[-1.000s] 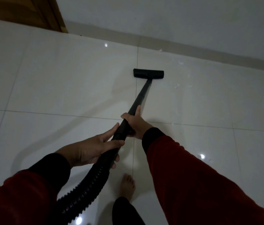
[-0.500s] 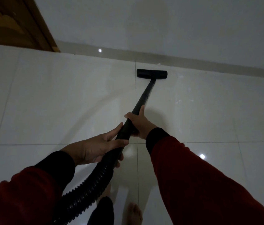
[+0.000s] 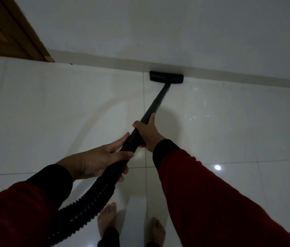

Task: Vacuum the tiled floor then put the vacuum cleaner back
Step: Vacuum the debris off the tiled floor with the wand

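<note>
A black vacuum wand [image 3: 155, 104] runs from my hands down to a flat black floor head [image 3: 166, 77], which sits on the white tiled floor [image 3: 51, 113] right against the skirting. My right hand [image 3: 146, 132] grips the wand higher up its tube. My left hand [image 3: 103, 157] is wrapped around the thick end where the ribbed black hose [image 3: 87, 202] joins. The hose bends down to the lower left and leaves the frame. The vacuum's body is out of sight.
A pale wall with a low skirting [image 3: 229, 77] crosses the top. A brown wooden door [image 3: 7, 29] stands at the upper left. A few white specks [image 3: 193, 89] lie on the tile right of the wand. My two bare feet [image 3: 107, 218] stand at the bottom.
The floor head has been pushed forward from mid-tile up to the skirting. I have stepped closer to the wall, and both feet now show.
</note>
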`<state>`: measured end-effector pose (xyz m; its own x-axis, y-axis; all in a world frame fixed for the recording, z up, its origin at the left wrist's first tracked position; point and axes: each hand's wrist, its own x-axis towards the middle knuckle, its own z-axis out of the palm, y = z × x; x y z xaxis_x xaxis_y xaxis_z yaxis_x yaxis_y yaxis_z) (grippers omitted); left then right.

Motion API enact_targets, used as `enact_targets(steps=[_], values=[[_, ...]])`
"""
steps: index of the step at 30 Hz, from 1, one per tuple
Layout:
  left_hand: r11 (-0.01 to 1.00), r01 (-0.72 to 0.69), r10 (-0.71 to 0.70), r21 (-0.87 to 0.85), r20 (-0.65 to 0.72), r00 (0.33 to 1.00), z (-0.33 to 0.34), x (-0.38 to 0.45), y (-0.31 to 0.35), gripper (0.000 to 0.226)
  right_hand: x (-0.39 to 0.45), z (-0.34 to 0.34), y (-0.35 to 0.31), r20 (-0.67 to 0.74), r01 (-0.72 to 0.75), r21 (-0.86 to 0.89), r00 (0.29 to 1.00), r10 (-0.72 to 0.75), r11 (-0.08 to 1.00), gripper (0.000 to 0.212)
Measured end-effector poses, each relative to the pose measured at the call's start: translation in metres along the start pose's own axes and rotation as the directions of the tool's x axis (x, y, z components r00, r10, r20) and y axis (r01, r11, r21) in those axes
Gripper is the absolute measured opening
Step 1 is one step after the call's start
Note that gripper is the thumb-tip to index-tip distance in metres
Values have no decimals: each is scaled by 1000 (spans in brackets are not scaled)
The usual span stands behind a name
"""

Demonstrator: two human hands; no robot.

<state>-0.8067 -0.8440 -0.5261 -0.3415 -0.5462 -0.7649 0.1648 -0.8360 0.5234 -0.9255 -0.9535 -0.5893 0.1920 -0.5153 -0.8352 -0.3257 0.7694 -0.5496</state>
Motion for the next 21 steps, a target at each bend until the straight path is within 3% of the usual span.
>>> enact_targets(steps=[4,11,15,21], values=[[1000,-4,4,-18,2,1000,19,2,2,81,-5,-15,3,-47,-10,4,999,10,1000,92],[997,-46,49,-67,34,998,78,23,11,70,-21,-77,-1,-99,-30,-41,995,26,999,92],[996,-44,49,-81,54,997,108,42,4,82,-27,-114,4,-98,-31,-73,995,24,997,92],[999,-18,19,-36,37,999,149,54,-14,74,-37,-148,33,-76,-49,-76,996,43,996,92]])
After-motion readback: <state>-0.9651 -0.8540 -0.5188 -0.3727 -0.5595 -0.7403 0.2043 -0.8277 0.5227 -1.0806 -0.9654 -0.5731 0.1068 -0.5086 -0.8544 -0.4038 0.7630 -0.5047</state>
